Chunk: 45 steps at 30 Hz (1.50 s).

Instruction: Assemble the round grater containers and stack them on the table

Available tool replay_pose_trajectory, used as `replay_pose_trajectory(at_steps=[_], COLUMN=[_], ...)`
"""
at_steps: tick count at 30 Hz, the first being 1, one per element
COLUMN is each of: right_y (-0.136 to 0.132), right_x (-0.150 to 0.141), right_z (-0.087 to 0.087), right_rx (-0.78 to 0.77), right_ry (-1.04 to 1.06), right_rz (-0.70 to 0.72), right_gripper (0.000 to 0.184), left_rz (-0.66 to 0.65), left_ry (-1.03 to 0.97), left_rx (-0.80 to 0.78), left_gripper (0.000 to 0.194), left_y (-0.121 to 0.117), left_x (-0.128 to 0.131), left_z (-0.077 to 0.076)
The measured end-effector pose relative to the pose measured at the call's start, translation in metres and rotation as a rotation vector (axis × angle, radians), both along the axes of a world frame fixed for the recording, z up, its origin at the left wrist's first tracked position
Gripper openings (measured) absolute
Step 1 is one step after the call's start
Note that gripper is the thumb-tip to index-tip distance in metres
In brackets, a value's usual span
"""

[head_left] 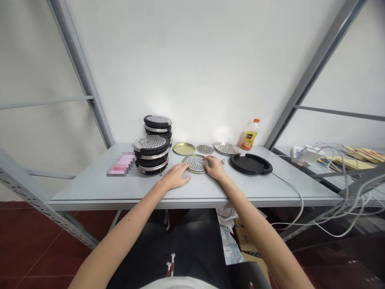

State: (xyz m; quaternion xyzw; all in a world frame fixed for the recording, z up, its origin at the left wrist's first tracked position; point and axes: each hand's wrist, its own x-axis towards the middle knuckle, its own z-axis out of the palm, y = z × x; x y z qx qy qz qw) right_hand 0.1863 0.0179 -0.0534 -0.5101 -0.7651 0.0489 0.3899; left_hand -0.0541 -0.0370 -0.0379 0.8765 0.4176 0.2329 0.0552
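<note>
A round metal grater plate [197, 164] with a perforated face and a gold-toned rim lies on the table in front of me. My left hand [176, 176] is at its left edge, fingers stretched out and touching the rim, thumb apart. Bent over the right edge, the fingers of my right hand [215, 168] grip the rim and partly cover the plate. Behind it lie a plain gold-coloured ring or lid [184, 149], a slotted metal disc [205, 149] and another perforated plate [226, 148]. To the right is a black round holder [251, 163].
Two stacks of black-rimmed round graters, a front stack [151, 154] and a back stack [158, 121], stand left. A juice bottle [250, 135] stands by the wall. A pixelated pink item [121, 164] lies left. White cables [296, 192] hang over the right side. Metal posts [315, 68] frame the table [99, 186].
</note>
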Motion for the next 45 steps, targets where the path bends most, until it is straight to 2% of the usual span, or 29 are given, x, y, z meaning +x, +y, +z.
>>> replay_pose_trajectory(at_steps=[10,16,21,25,32,36,45], right_y=[-0.014,-0.011,0.0,0.006,0.001,-0.004,-0.006], right_x=[-0.01,-0.012,-0.019,-0.027,-0.033,-0.035,-0.036], right_z=[0.011,0.021,0.032,0.038,0.042,0.045,0.046], right_rx=[-0.041,-0.096,-0.178,-0.245,-0.267,-0.327,-0.422], right_ry=[0.008,-0.006,-0.16,-0.286,-0.436,-0.477,-0.478], right_rz=[0.18,0.262,0.229,0.195,0.105,0.057,0.094], right_gripper=[0.026,0.039,0.051,0.053,0.065,0.073,0.085], left_rz=[-0.026,-0.019,-0.019,-0.015,-0.029,-0.03,-0.03], left_ry=[0.022,0.049,0.066,0.06,0.043,0.053,0.069], left_rx=[0.028,0.029,0.042,0.036,0.06,0.063,0.058], left_gripper=[0.035,0.036,0.037,0.037,0.034,0.035,0.039], left_y=[-0.001,0.001,0.001,0.0,-0.001,0.0,0.002], left_x=[0.002,0.001,0.001,0.001,0.0,0.0,0.0], left_z=[0.004,0.002,0.003,0.003,0.003,0.002,0.0])
